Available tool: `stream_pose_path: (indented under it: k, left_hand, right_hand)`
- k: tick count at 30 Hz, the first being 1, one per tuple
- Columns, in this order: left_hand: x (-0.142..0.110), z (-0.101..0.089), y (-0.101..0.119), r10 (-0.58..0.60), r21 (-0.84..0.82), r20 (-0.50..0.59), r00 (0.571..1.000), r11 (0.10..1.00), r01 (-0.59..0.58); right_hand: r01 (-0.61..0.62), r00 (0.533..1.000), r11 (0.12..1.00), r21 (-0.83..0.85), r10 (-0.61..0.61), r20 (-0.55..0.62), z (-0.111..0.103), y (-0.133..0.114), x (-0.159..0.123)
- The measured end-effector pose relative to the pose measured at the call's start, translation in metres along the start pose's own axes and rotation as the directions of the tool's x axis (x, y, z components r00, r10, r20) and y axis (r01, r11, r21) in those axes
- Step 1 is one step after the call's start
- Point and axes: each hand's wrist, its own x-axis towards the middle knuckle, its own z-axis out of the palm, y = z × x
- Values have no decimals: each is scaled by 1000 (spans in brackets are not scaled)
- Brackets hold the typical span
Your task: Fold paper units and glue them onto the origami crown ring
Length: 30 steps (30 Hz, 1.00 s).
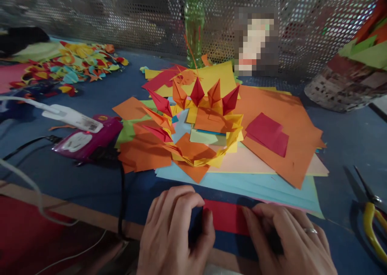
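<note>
My left hand (173,230) and my right hand (290,238) rest at the near edge of the blue table (90,174), both pressing on a small red paper sheet (226,216) that lies flat between them. The left fingers are curled with the thumb against the paper's left edge. The right fingers pinch the paper's right edge; a ring shows on one finger. Just beyond lies a ring of folded orange, red and yellow paper pieces (196,122) on a pile of coloured sheets (272,146).
A purple glue gun (87,140) with a black cord and a white plug adapter (71,118) lie at left. Yellow-handled scissors (373,218) lie at right. A green bottle (194,25) stands before a perforated metal screen. Folded paper pieces (75,63) are heaped far left.
</note>
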Motion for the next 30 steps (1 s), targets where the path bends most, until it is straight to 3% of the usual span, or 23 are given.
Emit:
stream_pose_path:
  k: [4, 10, 20, 24, 30]
  left_hand:
    - [-1, -2, 1, 77, 48, -13, 997, 996, -77]
    - [-3, -4, 3, 257, 57, 62, 964, 964, -260]
    - [-24, 0, -7, 520, 7, 220, 826, 845, -534]
    - [-27, 6, -9, 542, 9, 204, 815, 831, -556]
    - [-38, 27, -11, 549, 68, 5, 836, 834, -548]
  right_hand:
    - [-20, 1000, 1000, 4, 20, -8, 0, -3, 2]
    - [-45, 999, 999, 20, 45, -10, 0, -6, 2]
    - [-241, 970, 967, 89, 242, -6, -2, -17, 5]
    - [-287, 958, 951, 114, 287, 15, -1, -17, 0]
    - [-284, 958, 946, 155, 287, -1, -3, -18, -2]
